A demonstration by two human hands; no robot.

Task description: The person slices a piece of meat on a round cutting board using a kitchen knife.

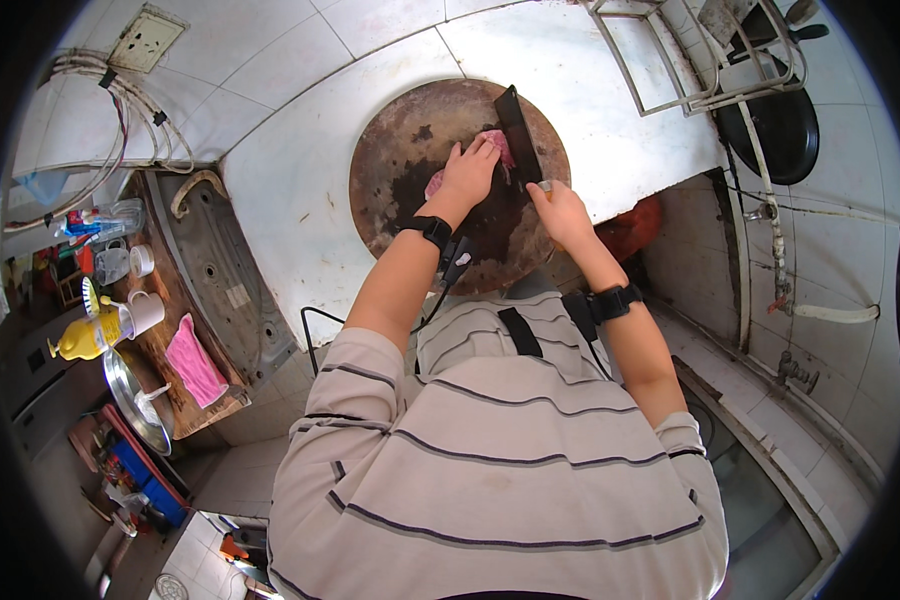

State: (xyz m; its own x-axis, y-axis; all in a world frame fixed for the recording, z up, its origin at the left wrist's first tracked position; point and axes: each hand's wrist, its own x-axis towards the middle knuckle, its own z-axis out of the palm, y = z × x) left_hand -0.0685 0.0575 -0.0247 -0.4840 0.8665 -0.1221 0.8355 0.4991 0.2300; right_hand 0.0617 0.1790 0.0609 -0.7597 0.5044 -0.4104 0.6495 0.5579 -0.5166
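Note:
A round wooden chopping block [397, 127] with dark wet patches stands on the white tiled counter. My left hand [469, 176] lies over raw meat, its fingertips pressed on a pink piece [501, 147]. More pink meat [435, 183] shows at the outer side of that hand, partly hidden by it. My right hand [559, 213] grips the handle of a cleaver [520, 135]. The dark blade stands on edge just right of the meat, with a narrow gap between them near the top. A small pale scrap [463, 259] is by my left wrist.
A metal rack [645, 67] stands at the back right, beside a black pan [772, 135]. At left, a wooden board [161, 330] bears a pink cloth [195, 364], a mug [145, 311], a yellow bottle [90, 335] and a steel basin [131, 405]. A red bag [636, 227] hangs below the counter.

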